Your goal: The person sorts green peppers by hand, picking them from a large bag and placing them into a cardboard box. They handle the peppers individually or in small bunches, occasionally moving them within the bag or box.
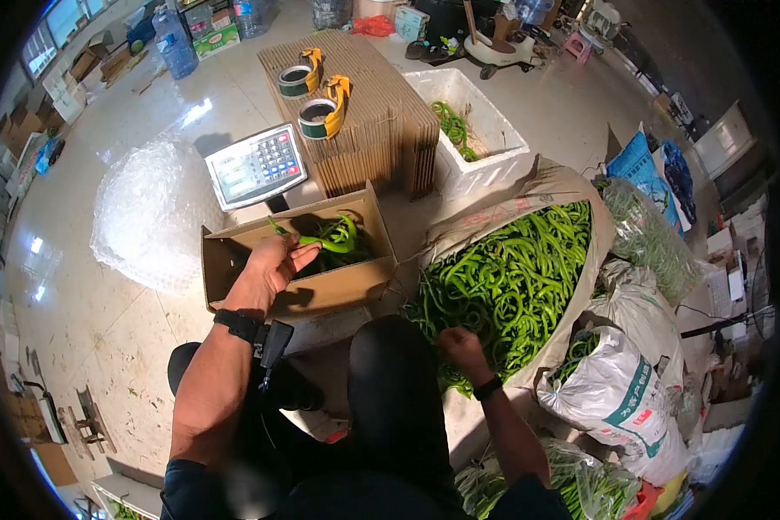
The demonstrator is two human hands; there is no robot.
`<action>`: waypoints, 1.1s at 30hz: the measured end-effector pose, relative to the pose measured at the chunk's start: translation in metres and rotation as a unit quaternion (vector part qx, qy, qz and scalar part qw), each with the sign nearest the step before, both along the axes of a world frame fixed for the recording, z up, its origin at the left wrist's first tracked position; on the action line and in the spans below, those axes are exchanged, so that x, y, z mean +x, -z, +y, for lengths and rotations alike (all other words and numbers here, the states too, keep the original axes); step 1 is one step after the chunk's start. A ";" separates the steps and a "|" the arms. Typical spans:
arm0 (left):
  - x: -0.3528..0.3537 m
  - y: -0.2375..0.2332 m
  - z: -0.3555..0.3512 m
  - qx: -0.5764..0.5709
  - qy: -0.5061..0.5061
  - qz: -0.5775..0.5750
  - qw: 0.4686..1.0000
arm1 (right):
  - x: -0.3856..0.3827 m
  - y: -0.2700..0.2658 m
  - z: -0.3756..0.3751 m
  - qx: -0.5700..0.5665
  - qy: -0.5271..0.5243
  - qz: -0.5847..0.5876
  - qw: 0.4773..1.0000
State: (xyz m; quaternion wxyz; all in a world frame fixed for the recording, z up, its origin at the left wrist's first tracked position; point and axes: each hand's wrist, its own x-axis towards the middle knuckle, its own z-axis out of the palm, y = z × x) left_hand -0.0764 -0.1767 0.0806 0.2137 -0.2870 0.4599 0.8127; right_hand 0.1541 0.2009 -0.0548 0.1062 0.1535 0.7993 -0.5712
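Note:
My left hand (pixel 277 260) is over an open cardboard box (pixel 321 293), its fingers closed around a long green chili pepper (pixel 336 243). More green peppers lie in the box below it, partly in shadow. My right hand (pixel 464 354) is at the near left edge of a big open sack (pixel 542 180) heaped with green chili peppers (pixel 516 282). Its fingers are curled in; whatever they grip, if anything, does not show. Just behind the box stands a scale display (pixel 256 166) with a keypad.
Flattened cardboard (pixel 364 104) is stacked behind the box, with two tape rolls (pixel 319 118) on top. A white foam crate (pixel 494 152) holds a few peppers. Bubble wrap (pixel 152 212) lies to the left. On the right, a white woven sack (pixel 620 403) and other full bags crowd together.

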 end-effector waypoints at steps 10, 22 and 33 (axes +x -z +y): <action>0.027 -0.051 -0.012 -0.148 -0.121 0.133 0.973 | 0.039 0.099 -0.042 0.048 -0.134 0.117 0.983; 0.043 -0.054 0.036 -0.265 0.134 0.285 0.911 | -0.064 0.161 -0.074 0.573 -0.232 0.132 0.775; 0.089 -0.024 0.063 -0.333 0.391 0.385 0.767 | -0.077 0.168 -0.074 0.581 -0.114 0.113 0.798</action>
